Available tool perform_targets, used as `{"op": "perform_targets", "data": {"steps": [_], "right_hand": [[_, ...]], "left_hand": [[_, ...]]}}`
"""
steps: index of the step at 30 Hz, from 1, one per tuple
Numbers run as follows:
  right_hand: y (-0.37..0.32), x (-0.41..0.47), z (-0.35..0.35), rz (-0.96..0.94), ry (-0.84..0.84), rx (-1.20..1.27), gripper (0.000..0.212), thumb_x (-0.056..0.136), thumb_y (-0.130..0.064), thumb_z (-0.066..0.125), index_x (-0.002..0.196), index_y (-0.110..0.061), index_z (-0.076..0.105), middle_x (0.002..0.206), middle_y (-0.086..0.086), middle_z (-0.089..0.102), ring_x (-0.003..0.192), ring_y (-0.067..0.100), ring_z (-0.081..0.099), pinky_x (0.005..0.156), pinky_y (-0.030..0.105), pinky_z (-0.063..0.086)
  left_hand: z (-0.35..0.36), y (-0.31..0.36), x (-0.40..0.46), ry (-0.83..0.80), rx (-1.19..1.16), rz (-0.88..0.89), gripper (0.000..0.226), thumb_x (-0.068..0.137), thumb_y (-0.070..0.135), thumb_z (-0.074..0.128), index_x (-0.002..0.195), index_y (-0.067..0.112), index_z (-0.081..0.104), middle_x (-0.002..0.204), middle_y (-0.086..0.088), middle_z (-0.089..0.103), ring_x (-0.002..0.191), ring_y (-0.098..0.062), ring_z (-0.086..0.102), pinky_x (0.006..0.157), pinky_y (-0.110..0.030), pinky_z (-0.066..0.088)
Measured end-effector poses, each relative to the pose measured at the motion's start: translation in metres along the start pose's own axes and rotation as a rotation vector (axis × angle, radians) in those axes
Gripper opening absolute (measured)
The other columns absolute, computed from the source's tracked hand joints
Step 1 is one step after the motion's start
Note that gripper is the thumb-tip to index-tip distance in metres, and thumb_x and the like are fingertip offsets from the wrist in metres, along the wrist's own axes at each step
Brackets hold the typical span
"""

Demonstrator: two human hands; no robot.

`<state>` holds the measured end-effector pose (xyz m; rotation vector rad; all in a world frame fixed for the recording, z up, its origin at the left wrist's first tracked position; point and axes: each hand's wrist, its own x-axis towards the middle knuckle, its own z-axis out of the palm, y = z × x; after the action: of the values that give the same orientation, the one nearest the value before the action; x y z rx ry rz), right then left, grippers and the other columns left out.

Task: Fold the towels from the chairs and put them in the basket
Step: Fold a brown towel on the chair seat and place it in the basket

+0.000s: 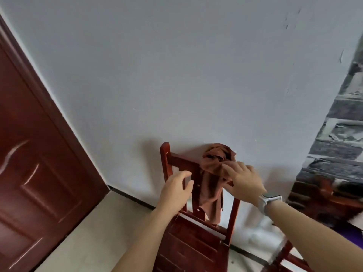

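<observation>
A brown towel (211, 185) hangs bunched over the top rail of a red-brown wooden chair (184, 242) that stands against the white wall. My right hand (242, 178), with a watch on its wrist, grips the towel near the chair's top right corner, thumb under the cloth and fingers over it. My left hand (176, 190) hovers in front of the chair back, to the left of the towel, fingers loosely curved and holding nothing. No basket is in view.
A dark red-brown door (33, 158) fills the left side. On the right is a grey stone-pattern wall panel (337, 122), with more dark wooden furniture (326, 195) below it. Pale floor (84, 240) lies left of the chair.
</observation>
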<state>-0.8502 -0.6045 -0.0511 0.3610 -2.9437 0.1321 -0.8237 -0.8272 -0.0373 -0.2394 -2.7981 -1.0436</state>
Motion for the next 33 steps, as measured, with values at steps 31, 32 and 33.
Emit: {"op": "perform_targets", "data": {"steps": [31, 32, 33], "right_hand": [[0.014, -0.191, -0.063, 0.685, -0.088, 0.656, 0.016, 0.083, 0.007, 0.049, 0.083, -0.002, 0.062, 0.076, 0.005, 0.059, 0.071, 0.013, 0.053, 0.063, 0.02, 0.043], [0.016, -0.208, -0.063, 0.656, -0.29, 0.618, 0.013, 0.083, 0.004, 0.048, 0.085, 0.003, 0.061, 0.077, 0.007, 0.057, 0.073, 0.013, 0.051, 0.066, 0.026, 0.043], [0.017, -0.223, -0.063, 0.635, -0.433, 0.595, 0.014, 0.084, 0.0, 0.049, 0.087, 0.005, 0.061, 0.078, 0.007, 0.056, 0.074, 0.013, 0.05, 0.068, 0.027, 0.042]], "left_hand": [[0.057, 0.051, -0.02, -0.681, -0.507, 0.112, 0.036, 0.086, 0.018, 0.06, 0.12, 0.028, 0.053, 0.102, 0.005, 0.068, 0.096, -0.007, 0.063, 0.084, -0.019, 0.049], [0.055, 0.052, -0.026, -0.719, -0.448, 0.146, 0.034, 0.086, 0.019, 0.059, 0.119, 0.028, 0.055, 0.103, 0.009, 0.066, 0.097, -0.006, 0.061, 0.081, -0.014, 0.047], [0.054, 0.053, -0.032, -0.741, -0.375, 0.195, 0.03, 0.086, 0.02, 0.059, 0.116, 0.028, 0.058, 0.103, 0.012, 0.063, 0.098, -0.004, 0.059, 0.078, -0.008, 0.043]]}}
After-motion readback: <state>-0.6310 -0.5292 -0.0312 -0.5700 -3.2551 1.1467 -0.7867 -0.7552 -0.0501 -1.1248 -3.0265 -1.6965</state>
